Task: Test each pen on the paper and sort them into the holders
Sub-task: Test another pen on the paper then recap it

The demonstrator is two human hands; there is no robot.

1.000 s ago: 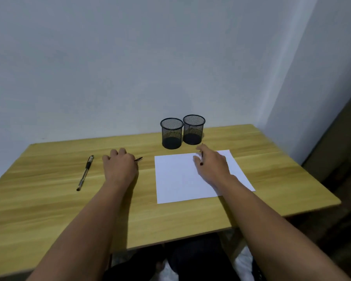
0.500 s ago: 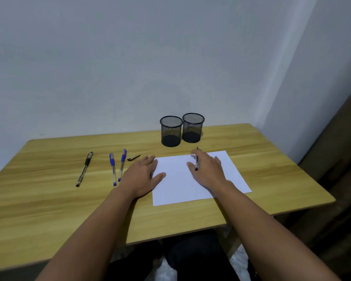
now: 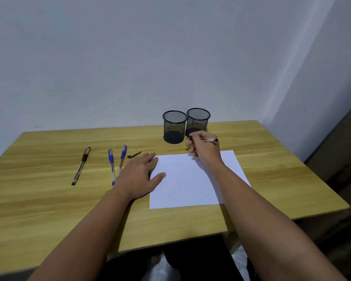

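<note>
A white sheet of paper [image 3: 190, 181] lies on the wooden table [image 3: 39, 209]. My right hand [image 3: 204, 151] is raised above the paper's far edge, shut on a thin pen [image 3: 208, 140] held almost level, its tip pointing left toward the holders. My left hand [image 3: 139, 176] lies flat and open, fingers spread, thumb on the paper's left edge. Two black mesh holders [image 3: 174, 126] [image 3: 198, 120] stand side by side behind the paper. A black pen [image 3: 81, 166], two blue pens [image 3: 111, 166] [image 3: 121, 161] and a small dark cap [image 3: 134, 154] lie to the left.
A pale wall rises just behind the table, with a corner at the right. The table's right edge drops off near a dark area on the floor side. My dark-clothed legs show under the near edge.
My left hand slid right off the blue pens, uncovering them, and settled on the paper's edge. My right hand lifted the pen off the paper toward the holders.
</note>
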